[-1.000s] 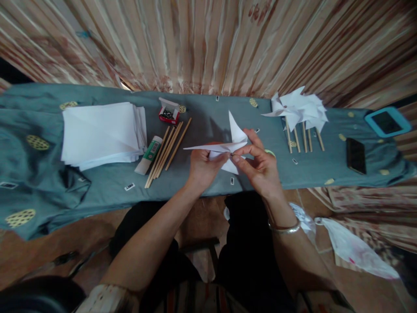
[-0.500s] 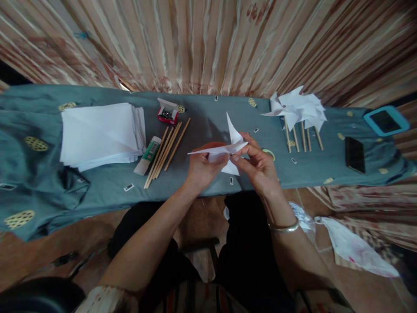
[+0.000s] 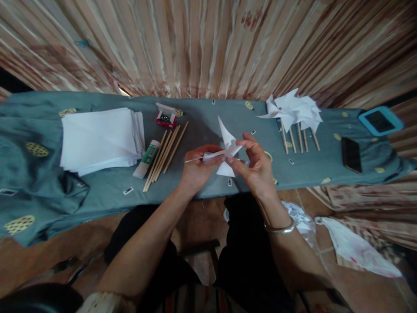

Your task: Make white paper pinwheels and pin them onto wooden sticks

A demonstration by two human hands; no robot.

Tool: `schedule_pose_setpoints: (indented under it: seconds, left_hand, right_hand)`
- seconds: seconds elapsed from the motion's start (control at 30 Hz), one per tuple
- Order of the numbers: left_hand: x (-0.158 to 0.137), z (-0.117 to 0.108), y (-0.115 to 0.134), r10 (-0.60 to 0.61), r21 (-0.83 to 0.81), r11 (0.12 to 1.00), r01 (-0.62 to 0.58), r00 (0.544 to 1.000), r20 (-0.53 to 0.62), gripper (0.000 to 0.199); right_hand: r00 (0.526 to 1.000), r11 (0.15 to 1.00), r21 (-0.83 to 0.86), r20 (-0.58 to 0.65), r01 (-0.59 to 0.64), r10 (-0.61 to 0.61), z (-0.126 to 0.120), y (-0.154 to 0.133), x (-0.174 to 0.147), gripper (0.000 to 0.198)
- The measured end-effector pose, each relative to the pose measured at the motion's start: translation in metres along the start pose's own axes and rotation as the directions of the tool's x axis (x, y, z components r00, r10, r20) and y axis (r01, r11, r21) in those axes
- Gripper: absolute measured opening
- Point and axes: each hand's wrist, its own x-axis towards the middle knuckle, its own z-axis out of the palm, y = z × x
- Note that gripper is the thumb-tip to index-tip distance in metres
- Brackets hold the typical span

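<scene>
From my remote seat I am grasping a paper pinwheel [image 3: 232, 150] in both hands, and it is hanging above the near middle of the table. The left hand [image 3: 195, 174] is pinching a folded blade between thumb and fingers, while the right hand [image 3: 259, 167] is closing thumb and fingertips on the paper near the hub; whether a pin is sitting there I cannot tell. I am judging the step as securing the centre, so I am favouring a light left grip that is steadying the layers without creasing the curves, with the right thumb pressing squarely over the middle, not off to one side. Beside the right hand a pale green ring [image 3: 269, 155] is partly showing. To the left, wooden sticks [image 3: 167, 153] are lying next to a glue stick [image 3: 146, 158], with an open red-and-white box [image 3: 162, 122] of small metallic pieces beyond. Farther left a paper stack [image 3: 97, 139] is resting; to the right, white pinwheels on sticks [image 3: 293, 111] are overlapping, and a dark phone [image 3: 351, 154] and a blue-framed device [image 3: 381, 121] are lying past them.
</scene>
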Motion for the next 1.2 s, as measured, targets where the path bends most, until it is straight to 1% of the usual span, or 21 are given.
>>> schedule_pose_setpoints:
  seconds: [0.1,0.2,0.33,0.47,0.53,0.63,0.77,0.83,0.97,1.1,1.2]
  left_hand:
    - [-0.002,-0.001,0.002,0.007,0.012,1.000,-0.007,1.000,-0.004,0.017]
    - [-0.005,-0.001,0.002,-0.002,-0.016,1.000,0.002,1.000,-0.002,0.016]
    - [-0.006,0.001,-0.001,-0.019,-0.079,0.997,0.020,1.000,0.012,0.020]
    - [-0.005,0.003,-0.006,-0.032,-0.169,0.985,0.030,0.999,-0.010,0.033]
    - [-0.005,0.005,-0.007,-0.037,-0.212,0.977,0.033,0.999,-0.016,0.036]
    - [-0.005,0.007,-0.008,-0.053,-0.234,0.971,0.048,0.998,-0.015,0.035]
    - [-0.006,0.007,-0.009,-0.047,-0.222,0.974,0.042,0.999,-0.014,0.035]
    - [-0.006,0.006,-0.010,-0.043,-0.193,0.980,0.041,0.999,-0.008,0.033]
    - [-0.006,0.004,-0.011,-0.051,-0.148,0.988,0.049,0.999,-0.010,0.026]
    - [-0.005,0.002,-0.012,-0.049,-0.110,0.993,0.048,0.999,-0.005,0.023]
    - [-0.005,0.002,-0.011,-0.041,-0.077,0.996,0.040,0.999,-0.013,0.023]
  right_hand:
    - [1.000,0.999,0.029,-0.016,-0.025,0.025,0.001,-0.002,0.000,0.066]
    - [0.998,0.990,0.126,0.028,-0.064,0.061,0.001,-0.004,0.000,0.080]
    - [0.984,0.959,0.247,0.140,-0.141,0.109,-0.003,-0.003,0.002,0.091]
    - [0.972,0.925,0.315,0.163,-0.213,0.169,-0.010,-0.001,0.007,0.097]
    - [0.967,0.905,0.350,0.170,-0.240,0.191,-0.014,0.000,0.010,0.095]
    - [0.950,0.871,0.389,0.205,-0.298,0.234,-0.021,-0.002,0.014,0.087]
    - [0.925,0.831,0.420,0.265,-0.365,0.273,-0.019,-0.010,0.014,0.073]
    - [0.928,0.837,0.416,0.264,-0.356,0.263,-0.014,-0.014,0.012,0.066]
    - [0.952,0.874,0.387,0.198,-0.295,0.234,-0.003,-0.018,0.008,0.052]
    - [0.965,0.887,0.384,0.147,-0.256,0.216,0.002,-0.018,0.006,0.049]
    - [0.969,0.896,0.370,0.134,-0.245,0.209,0.002,-0.017,0.006,0.049]
